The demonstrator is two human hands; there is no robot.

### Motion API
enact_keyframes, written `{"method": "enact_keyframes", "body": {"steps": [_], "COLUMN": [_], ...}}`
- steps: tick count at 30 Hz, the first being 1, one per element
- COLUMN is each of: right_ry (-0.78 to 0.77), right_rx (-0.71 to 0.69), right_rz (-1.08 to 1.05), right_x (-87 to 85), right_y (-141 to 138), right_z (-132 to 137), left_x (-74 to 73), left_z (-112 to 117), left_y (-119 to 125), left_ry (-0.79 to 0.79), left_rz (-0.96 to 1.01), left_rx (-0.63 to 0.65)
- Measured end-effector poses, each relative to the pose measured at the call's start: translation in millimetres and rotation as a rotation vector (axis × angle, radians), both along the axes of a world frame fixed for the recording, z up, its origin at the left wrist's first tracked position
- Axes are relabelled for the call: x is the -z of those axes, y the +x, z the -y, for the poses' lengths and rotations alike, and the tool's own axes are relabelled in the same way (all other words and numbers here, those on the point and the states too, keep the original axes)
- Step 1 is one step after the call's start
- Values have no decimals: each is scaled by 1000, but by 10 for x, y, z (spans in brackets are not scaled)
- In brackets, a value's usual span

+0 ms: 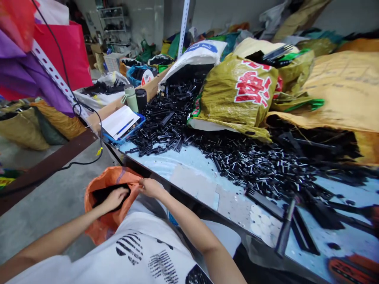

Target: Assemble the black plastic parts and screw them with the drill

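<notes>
An orange woven sack (97,177) stands with its mouth up beside the table's near edge, close to my body. My right hand (151,187) pinches the right side of its rim. Inside the mouth is my left hand (117,198), over a dark interior. Its fingers are curled together, and what they may hold cannot be made out. The dark contents of the sack are too shadowed to name.
Small black plastic parts (248,157) are heaped across the blue tabletop (166,163). A yellow-green sack (237,90) lies on the heap. A hammer (286,228) stands near the front edge. Paper (117,120) rests in a blue tray; a black cable (89,162) hangs left.
</notes>
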State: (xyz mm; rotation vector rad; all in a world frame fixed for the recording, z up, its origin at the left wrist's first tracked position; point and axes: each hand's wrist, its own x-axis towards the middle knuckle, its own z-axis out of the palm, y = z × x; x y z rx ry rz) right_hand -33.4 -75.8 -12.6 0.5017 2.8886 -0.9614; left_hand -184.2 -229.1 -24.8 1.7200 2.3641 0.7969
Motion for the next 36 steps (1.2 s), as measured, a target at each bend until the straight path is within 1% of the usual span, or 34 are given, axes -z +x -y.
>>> {"method": "enact_keyframes", "body": {"steps": [1,3,5,7,9,11,13,15,17,18,20,22,25,27,29,31,33,36], "right_ry": [-2,-15,-54,-97,-131,-160,-187,-203,-177,-138,-2,185,483,641,759,818,821,801], "right_rx": [11,23,30,45,86,142,195,240,279,296,320,338,373,359,300,233,187,143], "right_rz": [-21,-64,-85,-95,-99,-99,-105,-122,-150,-167,-193,-183,-99,-34,24,65,85,63], "right_x": [-20,-60,-83,-80,-61,-45,-53,-95,-176,-230,-355,-489,-668,-749,-789,-787,-767,-779], "right_y": [13,40,81,157,270,398,506,559,534,488,338,131,-212,-428,-626,-801,-936,-1005], "right_z": [15,46,74,91,90,65,1,-129,-360,-518,-916,-1385,-2086,-2470,-2758,-2955,-3081,-3185], "left_x": [-14,-54,-95,-109,-78,-13,53,95,108,107,103,99,74,32,-29,-97,-156,-221], "left_z": [-178,-630,-1119,-1544,-1853,-2049,-2170,-2260,-2343,-2384,-2453,-2497,-2518,-2524,-2540,-2572,-2608,-2639], "left_y": [-124,-339,-491,-575,-597,-567,-503,-424,-354,-327,-298,-295,-310,-311,-307,-317,-357,-439], "left_ry": [17,66,114,105,44,-9,-14,7,21,25,35,43,28,16,22,37,65,142], "left_rz": [-1,-25,-97,-143,-136,-123,-138,-155,-165,-171,-183,-188,-174,-163,-175,-191,-166,-90], "left_rx": [29,48,6,-47,-73,-70,-59,-56,-57,-56,-52,-53,-46,-43,-30,1,19,-18]}}
